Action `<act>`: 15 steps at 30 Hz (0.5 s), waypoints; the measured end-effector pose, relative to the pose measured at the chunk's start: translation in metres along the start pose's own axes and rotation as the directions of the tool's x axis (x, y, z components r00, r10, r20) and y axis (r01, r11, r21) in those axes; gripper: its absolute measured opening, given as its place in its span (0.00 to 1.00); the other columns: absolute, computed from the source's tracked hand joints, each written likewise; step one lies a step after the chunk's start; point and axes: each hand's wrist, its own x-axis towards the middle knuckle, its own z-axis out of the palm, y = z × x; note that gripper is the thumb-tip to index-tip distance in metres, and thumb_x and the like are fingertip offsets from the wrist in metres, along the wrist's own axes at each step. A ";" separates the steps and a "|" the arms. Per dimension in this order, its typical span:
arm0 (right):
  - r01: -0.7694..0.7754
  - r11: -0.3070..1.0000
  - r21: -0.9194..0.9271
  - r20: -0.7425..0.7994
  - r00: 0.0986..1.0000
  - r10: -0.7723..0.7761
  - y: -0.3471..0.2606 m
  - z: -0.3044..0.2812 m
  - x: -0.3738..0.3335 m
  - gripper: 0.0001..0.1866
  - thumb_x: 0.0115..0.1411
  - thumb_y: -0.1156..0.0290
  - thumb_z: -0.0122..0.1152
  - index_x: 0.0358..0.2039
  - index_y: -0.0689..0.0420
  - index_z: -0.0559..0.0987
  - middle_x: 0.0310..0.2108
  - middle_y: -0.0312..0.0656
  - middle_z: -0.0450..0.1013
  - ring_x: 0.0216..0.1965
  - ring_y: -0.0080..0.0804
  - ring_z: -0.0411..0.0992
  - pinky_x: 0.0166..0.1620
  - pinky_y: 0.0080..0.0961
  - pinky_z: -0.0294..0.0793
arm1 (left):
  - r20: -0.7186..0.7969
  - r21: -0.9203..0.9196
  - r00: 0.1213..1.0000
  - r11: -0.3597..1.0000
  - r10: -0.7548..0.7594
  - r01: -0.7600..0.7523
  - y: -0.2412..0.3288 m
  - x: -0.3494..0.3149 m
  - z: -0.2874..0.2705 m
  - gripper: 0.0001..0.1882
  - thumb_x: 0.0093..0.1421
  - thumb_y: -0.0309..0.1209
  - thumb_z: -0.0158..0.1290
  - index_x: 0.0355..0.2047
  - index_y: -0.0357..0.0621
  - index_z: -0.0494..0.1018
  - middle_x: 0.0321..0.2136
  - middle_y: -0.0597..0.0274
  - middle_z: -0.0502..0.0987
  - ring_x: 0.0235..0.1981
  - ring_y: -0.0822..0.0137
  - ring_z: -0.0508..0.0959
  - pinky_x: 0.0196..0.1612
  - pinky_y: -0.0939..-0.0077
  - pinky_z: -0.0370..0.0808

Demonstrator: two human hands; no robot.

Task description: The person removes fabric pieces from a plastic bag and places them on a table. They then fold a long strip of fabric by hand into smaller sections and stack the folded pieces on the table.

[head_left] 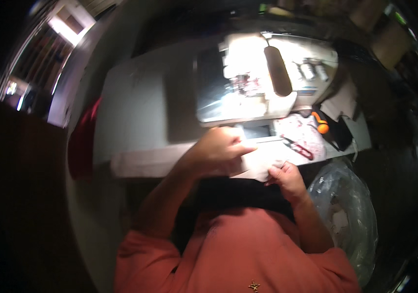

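A pale piece of fabric [259, 163] stretches between my two hands at the front edge of the table. My left hand [219, 148] is closed at the fabric's left side, its fingers curled and partly blurred. On the fabric's right edge, my right hand [287, 179] pinches with thumb and fingers. Just beyond them stands a white sewing machine [287, 102], its needle area washed out by bright light. Red-handled snips [301, 150] lie to the right of the fabric, beside a patterned cloth [304, 131].
The table [135, 107] extends left, with a pale fabric strip along its front edge. An orange object [320, 123] lies by dark material on the right. A clear plastic bag [360, 215] hangs below the right edge. Red cloth [84, 141] hangs at the left.
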 end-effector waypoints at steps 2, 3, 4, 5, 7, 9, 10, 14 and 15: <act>0.092 0.996 -0.009 -0.061 0.994 -0.092 -0.015 -0.005 -0.013 0.10 0.54 0.72 0.51 0.34 0.64 0.71 0.28 0.37 0.71 0.28 0.20 0.68 0.35 0.16 0.68 | 0.195 -0.277 0.883 0.840 -0.426 0.466 0.035 -0.005 -0.029 0.09 0.49 0.31 0.52 0.18 0.40 0.68 0.10 0.61 0.70 0.11 0.74 0.69 0.16 0.77 0.65; 0.084 0.995 -0.044 -0.027 0.996 -0.085 -0.030 -0.005 -0.022 0.10 0.54 0.72 0.51 0.35 0.64 0.71 0.28 0.36 0.70 0.29 0.19 0.67 0.36 0.16 0.67 | 0.127 -0.328 0.908 0.847 -0.400 0.418 0.046 -0.010 -0.032 0.10 0.50 0.32 0.52 0.17 0.41 0.67 0.10 0.59 0.70 0.10 0.72 0.70 0.16 0.74 0.66; 0.111 0.989 -0.101 -0.014 0.993 -0.113 -0.042 -0.006 -0.030 0.11 0.53 0.72 0.51 0.35 0.65 0.70 0.29 0.37 0.70 0.31 0.21 0.68 0.36 0.18 0.67 | 0.061 -0.280 0.927 0.885 -0.369 0.371 0.064 -0.012 -0.031 0.09 0.49 0.31 0.52 0.17 0.41 0.67 0.11 0.61 0.70 0.11 0.70 0.70 0.18 0.73 0.67; 0.136 0.978 -0.155 0.003 0.991 -0.137 -0.052 -0.007 -0.037 0.12 0.53 0.71 0.51 0.36 0.65 0.70 0.31 0.39 0.70 0.32 0.23 0.68 0.36 0.19 0.68 | -0.005 -0.228 0.941 0.917 -0.337 0.327 0.077 -0.012 -0.028 0.08 0.48 0.30 0.53 0.17 0.42 0.67 0.11 0.62 0.70 0.12 0.69 0.70 0.20 0.72 0.68; 0.224 0.964 -0.146 0.035 0.975 -0.221 -0.064 0.007 -0.046 0.14 0.53 0.70 0.52 0.39 0.64 0.68 0.33 0.38 0.69 0.33 0.23 0.68 0.38 0.18 0.68 | -0.014 -0.209 1.000 0.978 0.009 -0.012 0.079 -0.006 0.000 0.05 0.46 0.26 0.55 0.23 0.42 0.69 0.18 0.61 0.71 0.22 0.71 0.73 0.25 0.79 0.70; 0.312 0.946 -0.085 0.029 0.950 -0.311 -0.067 0.015 -0.050 0.17 0.53 0.69 0.53 0.42 0.63 0.67 0.34 0.38 0.68 0.33 0.23 0.69 0.39 0.19 0.68 | 0.067 -0.217 0.987 0.968 0.144 -0.126 0.095 0.012 0.025 0.12 0.46 0.28 0.56 0.32 0.43 0.69 0.28 0.56 0.70 0.35 0.60 0.72 0.35 0.72 0.70; 0.368 0.929 -0.040 -0.024 0.929 -0.369 -0.069 0.018 -0.055 0.18 0.53 0.68 0.53 0.42 0.63 0.66 0.35 0.38 0.68 0.33 0.23 0.69 0.38 0.19 0.68 | 0.010 -0.308 0.987 0.939 0.162 -0.151 0.107 0.021 0.033 0.16 0.46 0.28 0.56 0.36 0.43 0.67 0.31 0.54 0.70 0.36 0.59 0.72 0.36 0.71 0.70; 0.300 0.918 -0.259 -0.285 0.884 -0.369 -0.093 -0.012 -0.061 0.19 0.53 0.67 0.52 0.43 0.63 0.66 0.34 0.41 0.68 0.30 0.26 0.70 0.31 0.19 0.72 | -0.104 -0.378 0.962 0.885 0.253 -0.273 0.114 0.026 0.041 0.24 0.48 0.29 0.54 0.46 0.43 0.61 0.39 0.51 0.69 0.40 0.57 0.71 0.40 0.69 0.69; 0.241 0.948 -0.207 -0.366 0.880 -0.303 -0.102 -0.022 -0.058 0.19 0.53 0.67 0.52 0.43 0.63 0.65 0.33 0.41 0.69 0.30 0.27 0.71 0.30 0.20 0.72 | -0.118 -0.374 0.973 0.899 0.198 -0.228 0.110 0.020 0.039 0.24 0.47 0.28 0.54 0.45 0.43 0.61 0.40 0.51 0.68 0.41 0.56 0.70 0.41 0.69 0.68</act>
